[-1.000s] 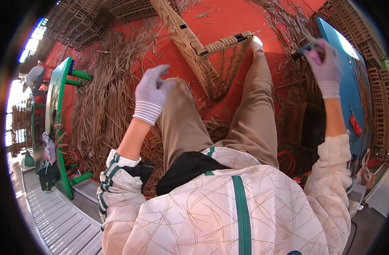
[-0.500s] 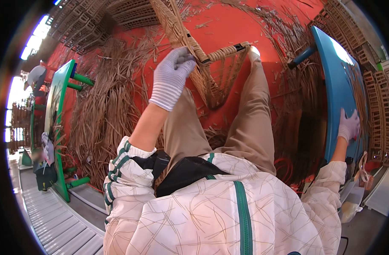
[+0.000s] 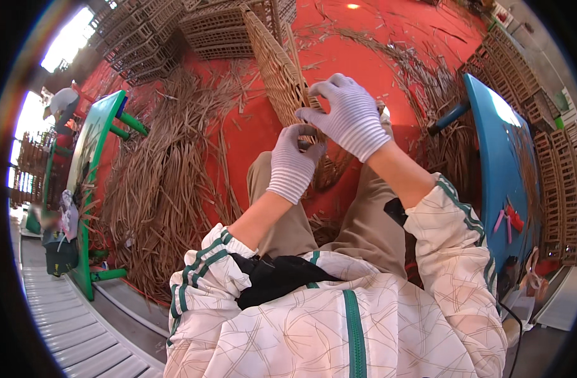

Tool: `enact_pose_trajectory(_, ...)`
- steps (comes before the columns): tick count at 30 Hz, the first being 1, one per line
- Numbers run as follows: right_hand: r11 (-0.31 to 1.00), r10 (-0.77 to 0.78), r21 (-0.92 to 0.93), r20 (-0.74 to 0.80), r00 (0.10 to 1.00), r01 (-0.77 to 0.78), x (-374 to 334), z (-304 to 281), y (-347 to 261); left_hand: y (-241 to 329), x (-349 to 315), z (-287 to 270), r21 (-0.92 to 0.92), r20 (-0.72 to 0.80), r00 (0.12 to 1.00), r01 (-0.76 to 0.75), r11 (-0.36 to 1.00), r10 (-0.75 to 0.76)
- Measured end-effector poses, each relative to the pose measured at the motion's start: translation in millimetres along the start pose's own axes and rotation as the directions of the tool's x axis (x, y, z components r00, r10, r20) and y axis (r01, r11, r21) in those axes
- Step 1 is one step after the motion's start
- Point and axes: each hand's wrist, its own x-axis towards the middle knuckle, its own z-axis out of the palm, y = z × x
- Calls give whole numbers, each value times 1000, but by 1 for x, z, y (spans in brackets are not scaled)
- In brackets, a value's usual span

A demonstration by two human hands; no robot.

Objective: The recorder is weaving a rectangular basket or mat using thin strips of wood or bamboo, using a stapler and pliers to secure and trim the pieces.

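No legible text

Checked the head view: no words, labels, brands, numbers or signs can be read on anything. Small stuff out by the rim is too small and blurred to tell.
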Motion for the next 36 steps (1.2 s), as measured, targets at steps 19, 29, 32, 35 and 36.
enact_pose_trajectory(19, 475, 331, 766, 301, 894, -433, -1, 5, 1, -33, 42, 11, -164, 277, 929, -207, 965, 246)
enact_pose_trajectory(29, 707, 141, 678, 145, 979, -202, -10, 14, -24, -44, 28, 15, -286, 165, 939, -246, 926, 300)
enact_pose_trajectory(32, 572, 134, 783, 206, 969, -245, -16, 16, -24, -57, 35, 9, -182, 145, 892, -401, 898, 428)
enact_pose_trajectory(35, 336, 148, 880, 301, 942, -334, -16, 8, -14, -45, 32, 2, -52, 254, 897, -360, 931, 361)
enact_pose_trajectory(36, 331, 121, 886, 302, 946, -325, -17, 8, -10, -38, 30, 0, -138, 283, 901, -302, 943, 330)
